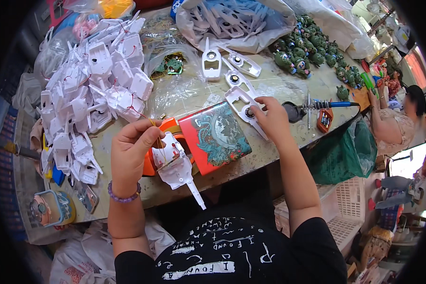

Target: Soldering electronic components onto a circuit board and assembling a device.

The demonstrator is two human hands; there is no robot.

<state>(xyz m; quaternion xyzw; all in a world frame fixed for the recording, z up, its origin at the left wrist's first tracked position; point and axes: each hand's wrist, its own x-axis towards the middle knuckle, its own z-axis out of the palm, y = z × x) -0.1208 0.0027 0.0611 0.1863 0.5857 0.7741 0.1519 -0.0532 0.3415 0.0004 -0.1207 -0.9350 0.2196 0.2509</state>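
The left hand (131, 147) is pinching a white shell (175, 165) between thumb and fingers, just above the near edge of the worktop (184, 97). It is holding the shell with its open side up, likely so the red and yellow wires inside are showing. The long thin tail of the shell is pointing down toward the person's black shirt.

The right hand (270, 118) is reaching out across the worktop. Its fingers are closing on another white piece (244, 106) with a round speaker in it, which is lying flat. More pieces like it are lying in a row just behind, each within easy reach.

Between the hands a red tin (215, 135) is lying flat, with an orange thing peeking out from under it.

On the left a big pile of shells (94, 90) is resting, wires sticking out. At the back a clear bag (232, 21) is lying open, full of white parts. Another clear bag (173, 64) is holding small green boards. Little green toys (303, 47) are crowding the far right. A soldering iron (326, 104) is sitting in its stand, near the right hand.
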